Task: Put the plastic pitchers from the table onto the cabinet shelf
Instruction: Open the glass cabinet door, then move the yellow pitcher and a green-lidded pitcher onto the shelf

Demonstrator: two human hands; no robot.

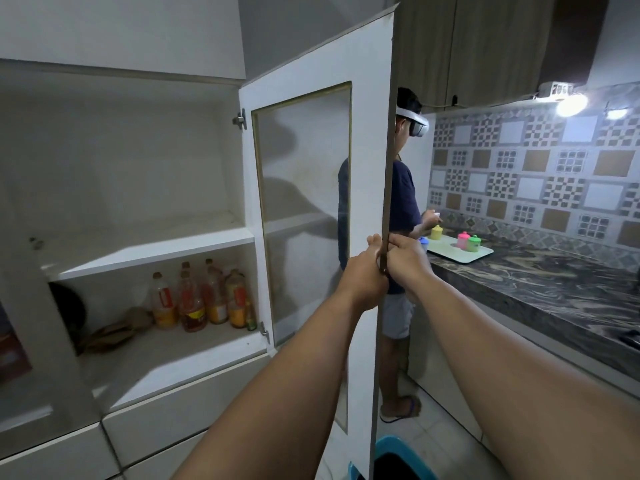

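Kitchen interior, head view: a white cabinet [138, 188] stands at left with its glazed door [311, 209] swung fully open, edge-on to the camera; a dark marbled counter [540, 282] runs along the patterned tile wall at right. The door's free edge is pinched from both sides: the left hand [367, 275] is closed on its inner face, the right hand [407, 261] closed on its outer face, fingers curled around the edge. Nothing else is held.

The pitchers are seen on a pale tray [460, 254] on the counter, well apart from the cabinet: a yellow pitcher [437, 232], a pink pitcher [463, 239], a green pitcher [474, 242] and a blue one [424, 242] partly hidden behind the right hand. None has been shelved; the upper shelf [149, 247] is bare, while the lower shelf [166, 344] is occupied by bottles [204, 299] and brown items that cannot be identified.

Risks, as judged: the door may swing back once released and block or strike a carried pitcher; fingers could be caught at the edge. A second person [401, 216] stands at the counter between door and tray, so a collision is possible when the pitchers are fetched. A blue bin [398, 459] lies underfoot near the door's foot and could be tripped over.

Writing: red and yellow labels are carried by the bottles, but no brand or text can be read at this size and blur.
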